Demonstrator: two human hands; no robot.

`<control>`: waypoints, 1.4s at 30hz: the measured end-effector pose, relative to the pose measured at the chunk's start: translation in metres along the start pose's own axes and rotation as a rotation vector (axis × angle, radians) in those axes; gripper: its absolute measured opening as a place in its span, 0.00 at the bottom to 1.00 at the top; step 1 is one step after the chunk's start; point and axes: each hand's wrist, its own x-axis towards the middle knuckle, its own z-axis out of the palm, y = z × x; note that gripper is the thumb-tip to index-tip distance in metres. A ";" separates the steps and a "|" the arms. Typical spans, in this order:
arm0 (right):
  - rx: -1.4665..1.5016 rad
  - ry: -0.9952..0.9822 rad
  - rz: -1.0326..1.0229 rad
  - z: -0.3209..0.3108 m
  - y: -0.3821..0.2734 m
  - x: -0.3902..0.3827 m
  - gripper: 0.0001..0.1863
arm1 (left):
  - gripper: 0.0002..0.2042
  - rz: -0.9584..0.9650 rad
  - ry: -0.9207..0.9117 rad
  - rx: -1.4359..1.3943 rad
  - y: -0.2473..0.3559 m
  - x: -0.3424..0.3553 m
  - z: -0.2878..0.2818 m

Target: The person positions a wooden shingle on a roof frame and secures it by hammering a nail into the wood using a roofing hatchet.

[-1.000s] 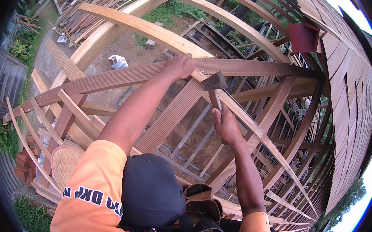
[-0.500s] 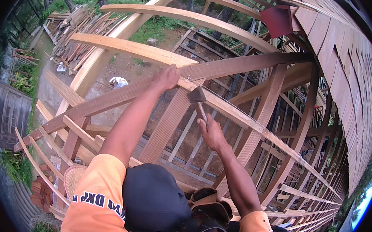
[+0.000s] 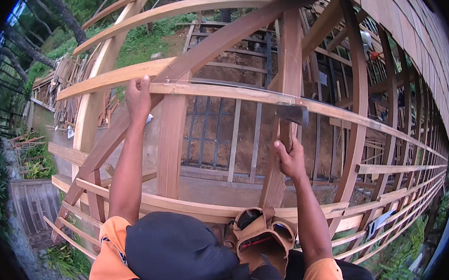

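Observation:
My left hand (image 3: 138,100) is closed at the left end of a pale wooden batten (image 3: 217,91), beside a dark diagonal rafter (image 3: 215,45). Its fingertips are partly hidden. The batten runs to the right across upright brown posts. My right hand (image 3: 292,160) grips the wooden handle of a hatchet (image 3: 292,113), whose dark head flares at its right side. That head is just below the batten, in front of a brown post (image 3: 291,56). A thin line stretches along the batten's upper edge.
Wooden shingles (image 3: 413,44) cover the roof at upper right. Below me are lower battens (image 3: 204,209) and framing over bare ground. A brown leather tool pouch (image 3: 264,247) hangs at my waist. Stacked lumber (image 3: 79,88) lies beyond the frame at left.
The view has swung round, so the batten looks more level. My right hand and the hatchet are farther right along it, away from my left hand, which stays at the batten's left end.

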 end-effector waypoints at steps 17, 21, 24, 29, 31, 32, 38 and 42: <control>-0.004 0.030 0.080 -0.007 0.025 -0.002 0.27 | 0.09 1.427 -2.094 0.281 0.176 -0.393 -0.025; 0.047 0.014 0.095 0.005 0.013 0.002 0.26 | 0.09 1.307 -1.883 0.170 0.103 -0.446 -0.001; 0.074 0.002 0.130 -0.001 -0.001 -0.002 0.22 | 0.09 1.276 -1.983 0.111 0.110 -0.455 0.010; 0.248 0.028 0.145 -0.007 -0.002 -0.004 0.10 | 0.09 1.190 -2.161 0.058 0.140 -0.449 0.026; 0.250 0.048 0.136 -0.003 -0.005 -0.002 0.10 | 0.10 1.157 -2.179 0.074 0.144 -0.440 0.026; 0.217 0.027 0.122 0.002 -0.002 -0.002 0.11 | 0.10 1.130 -2.177 0.061 0.144 -0.439 0.026; 0.254 0.006 0.136 0.005 0.001 -0.001 0.12 | 0.10 1.087 -2.175 0.033 0.146 -0.438 0.031; 0.284 0.001 0.139 0.004 0.001 -0.001 0.14 | 0.10 1.081 -2.177 0.009 0.148 -0.438 0.034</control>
